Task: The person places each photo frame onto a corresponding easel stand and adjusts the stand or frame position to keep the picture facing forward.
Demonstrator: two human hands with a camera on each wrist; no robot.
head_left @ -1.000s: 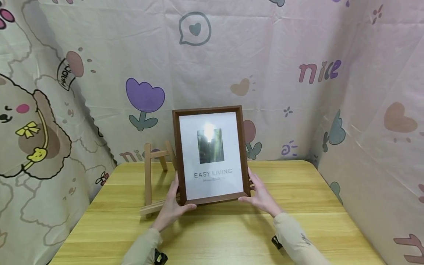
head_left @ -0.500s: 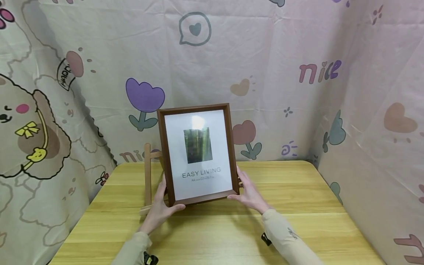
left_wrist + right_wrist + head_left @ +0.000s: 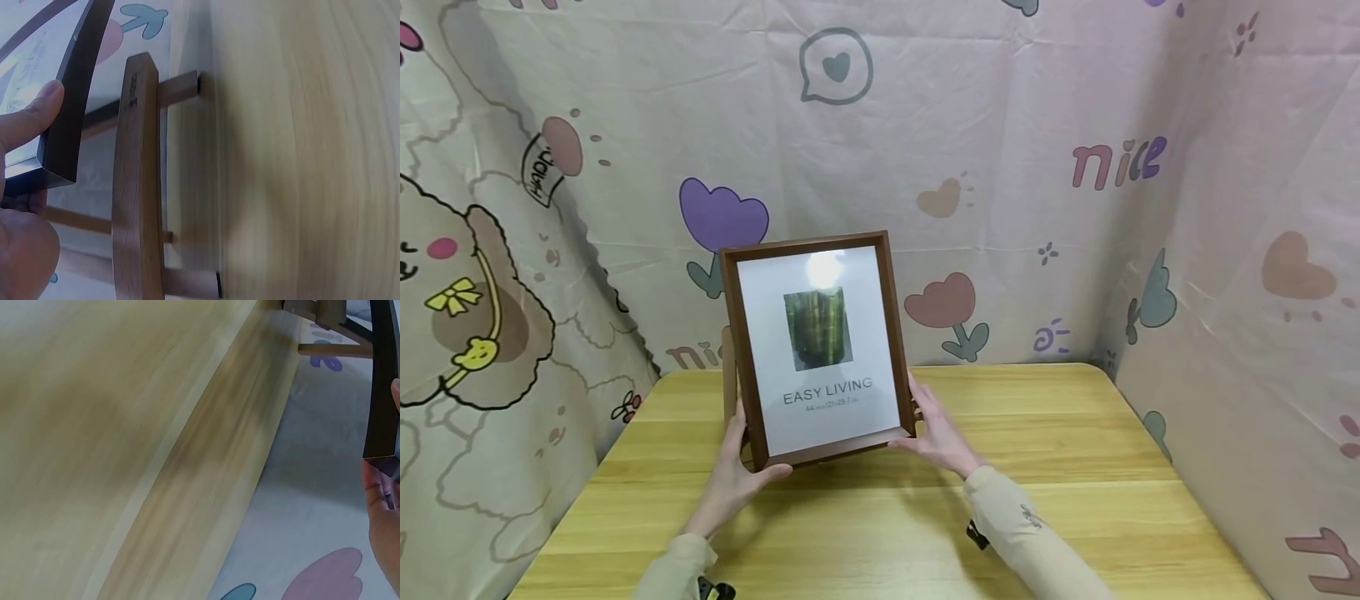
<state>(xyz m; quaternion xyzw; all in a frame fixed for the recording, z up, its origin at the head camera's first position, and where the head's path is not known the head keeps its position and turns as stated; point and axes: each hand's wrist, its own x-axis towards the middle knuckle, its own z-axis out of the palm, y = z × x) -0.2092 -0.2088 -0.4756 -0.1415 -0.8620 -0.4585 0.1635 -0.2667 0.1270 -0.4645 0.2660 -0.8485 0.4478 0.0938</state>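
A desk (image 3: 1075, 467) of pale yellow-green wood grain is shown, enclosed at the back and both sides by a pink printed cloth (image 3: 1000, 125). On the left panel of the cloth a cartoon dog with a yellow bow is printed, together with a small badge whose lettering is too folded to be read with certainty. On the back panel a purple tulip, a speech bubble with a heart, and brown hearts are seen; the word "nice" is printed at upper right, and part of the same word shows low down near the left rear corner of the desk.

Near that left rear corner a light wooden easel (image 3: 728, 392) is stood, mostly hidden in the head view; in the left wrist view its upright bar (image 3: 134, 187) and cross rungs are seen, with the frame's edge close in front of it, though contact cannot be told.

A picture frame (image 3: 816, 346) is held upright, slightly tilted, over the left rear part of the desk. It is dark brown wood with a white mat, a small green forest-like photo and a bright glare spot above it. "EASY LIVING" is printed beneath the photo; a smaller line under it cannot be read.

The lower left corner is gripped by the left hand (image 3: 733, 475), thumb curled over the front. The lower right corner is held by the right hand (image 3: 936, 433), fingers bent behind the edge.
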